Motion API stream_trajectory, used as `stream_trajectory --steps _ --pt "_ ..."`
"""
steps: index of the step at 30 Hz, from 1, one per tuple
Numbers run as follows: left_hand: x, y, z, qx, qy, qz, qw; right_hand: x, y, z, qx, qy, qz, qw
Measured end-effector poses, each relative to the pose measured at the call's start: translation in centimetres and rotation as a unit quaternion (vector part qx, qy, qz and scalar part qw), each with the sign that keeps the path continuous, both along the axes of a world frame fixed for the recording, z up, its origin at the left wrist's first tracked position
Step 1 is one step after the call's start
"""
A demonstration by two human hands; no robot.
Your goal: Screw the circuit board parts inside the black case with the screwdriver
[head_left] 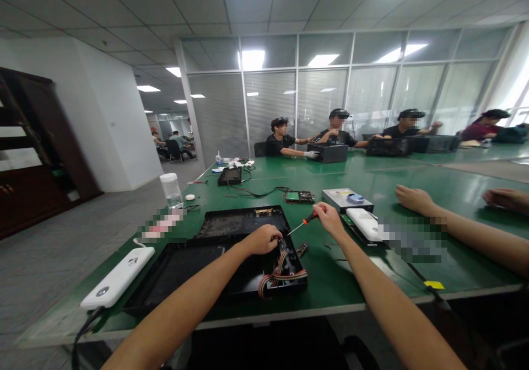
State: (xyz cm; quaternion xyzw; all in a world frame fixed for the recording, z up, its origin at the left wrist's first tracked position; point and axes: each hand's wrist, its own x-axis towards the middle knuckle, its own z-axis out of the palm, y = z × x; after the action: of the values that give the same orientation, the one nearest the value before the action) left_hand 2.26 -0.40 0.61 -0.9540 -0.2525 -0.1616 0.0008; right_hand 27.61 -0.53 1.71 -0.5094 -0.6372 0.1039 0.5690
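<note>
A screwdriver (308, 219) with a red and black handle is gripped in my right hand (328, 220), its shaft slanting down to the left. Its tip reaches the right side of a black open casing (182, 265), close to the fingers of my left hand (262, 240). Those fingers are pinched together at the casing's upper right part; whatever lies between them is too small or hidden. A striped ribbon cable (281, 276) loops over the casing's lower right corner. Behind it lies a second black panel (231, 224).
A white power bank (119, 276) lies left, near a clear jar (171, 191). A green circuit board (300, 196), a silver drive box (347, 198) and another white power bank (363, 224) stand beyond my right hand. A neighbour's arm (463, 229) rests at right; several people sit across the table.
</note>
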Motion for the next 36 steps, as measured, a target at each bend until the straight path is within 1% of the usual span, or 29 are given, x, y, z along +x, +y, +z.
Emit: stream_trajectory --steps 2,4,5,7,11,14,17,22,26,29,33,36 --pt "0.5 -0.2 0.6 -0.009 0.030 0.019 0.999 1.2 0.9 -1.4 -0.008 0.109 -0.020 0.994" --pt "1.2 -0.3 1.4 -0.025 0.074 0.041 0.996 1.5 1.3 -2.1 -0.024 0.188 -0.010 0.982" --pt "1.7 -0.4 1.9 -0.030 0.099 0.054 0.993 1.3 1.4 -2.2 -0.030 0.212 0.001 0.977" --pt "2.7 -0.6 2.7 -0.031 0.151 0.085 0.984 0.5 1.3 -2.3 -0.036 0.221 0.026 0.974" --pt "4.8 -1.1 3.7 -0.020 0.227 0.157 0.961 -1.0 0.9 -2.4 -0.016 0.171 0.046 0.984" --pt "6.0 -1.5 3.8 -0.017 0.240 0.207 0.948 -1.1 1.0 -2.5 -0.007 0.163 0.043 0.986" --pt "6.6 -1.9 3.7 -0.012 0.231 0.240 0.943 -0.5 1.2 -2.6 -0.010 0.195 0.035 0.980" --pt "6.7 -2.9 3.6 0.009 0.199 0.253 0.947 0.3 1.6 -2.5 -0.013 0.235 0.033 0.971" --pt "6.6 -3.9 3.5 0.029 0.187 0.246 0.951 0.2 1.6 -2.5 -0.013 0.232 0.028 0.972" --pt "7.0 -4.4 3.1 0.039 0.183 0.243 0.952 0.1 1.6 -2.6 -0.013 0.224 0.025 0.974" --pt "7.6 -4.6 2.4 0.049 0.189 0.237 0.952 0.1 1.4 -2.5 -0.011 0.213 0.027 0.977" --pt "7.6 -4.4 2.2 0.052 0.191 0.233 0.952 0.0 1.4 -2.4 -0.011 0.205 0.027 0.978"
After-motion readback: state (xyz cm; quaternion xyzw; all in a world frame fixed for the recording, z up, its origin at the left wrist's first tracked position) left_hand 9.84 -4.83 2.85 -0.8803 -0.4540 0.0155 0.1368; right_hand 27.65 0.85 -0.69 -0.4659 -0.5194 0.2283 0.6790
